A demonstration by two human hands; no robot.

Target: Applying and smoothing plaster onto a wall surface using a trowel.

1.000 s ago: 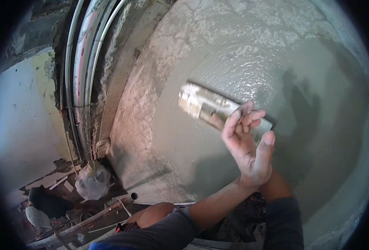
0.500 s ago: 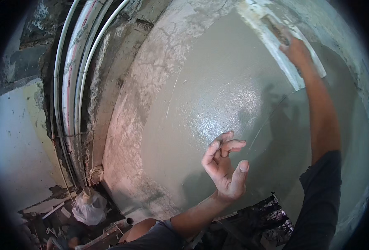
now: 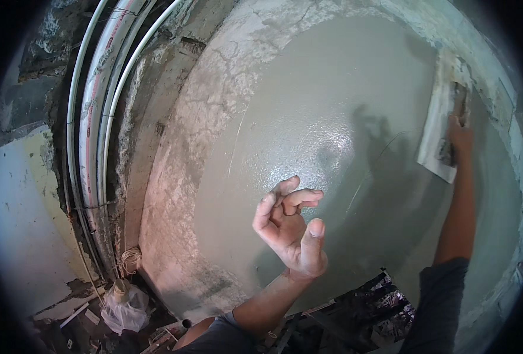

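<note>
Gripping a long pale trowel (image 3: 436, 118), the right hand (image 3: 462, 138) reaches far out at right, arm nearly straight. Right fingers look clamped on the trowel's handle (image 3: 461, 101); their far side is hidden, exact wrap can't be told. Trowel is at the right side of a wet grey plaster coat (image 3: 314, 76), blade running roughly up-down in view, slightly tilted, lower end toward the person. Blade lies against or just over the coat; contact unclear. Blade smeared with pale residue.

Left hand (image 3: 294, 236) holds nothing, raised in front of the lower middle of the coat, palm partly up. Left fingers curled and loosely apart, thumb upright and separate; hand well apart from the trowel. Dark sleeves on both arms.

Coat has a glossy speckled patch just above the left hand, thin curved lines and a dark shadow to the right of it. Rough, cracked wall (image 3: 193, 112) shows along the coat's left and upper edge.

Far left: pale pipes (image 3: 93, 112) bending upward, white-and-yellow panel (image 3: 25, 218). Lower left: coiled cord (image 3: 131, 259) just above a clear plastic bag (image 3: 124, 311), rubble (image 3: 81, 330) near it.
</note>
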